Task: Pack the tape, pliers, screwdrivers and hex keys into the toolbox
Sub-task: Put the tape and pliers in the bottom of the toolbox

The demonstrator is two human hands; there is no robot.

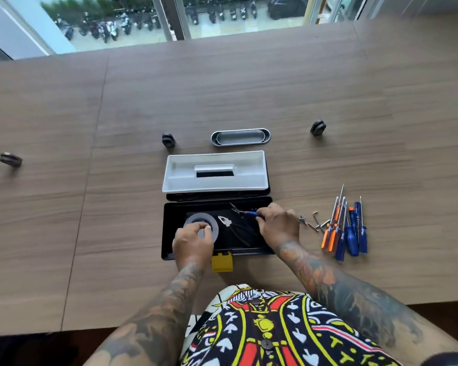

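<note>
my left hand (193,240) hides part of the tape (201,225) | hex keys (313,222) too small to count | black pliers (242,229) handles lost against toolbox (169,233) floor

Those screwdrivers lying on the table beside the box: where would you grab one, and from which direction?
Take a screwdriver by its thick blue or orange handle, coming from above. The handles all lie at the near end, towards the person, while the thin metal shafts point away. They lie flat and packed side by side, so an outer one of the bunch is probably easiest to pinch first with the right hand.
</note>
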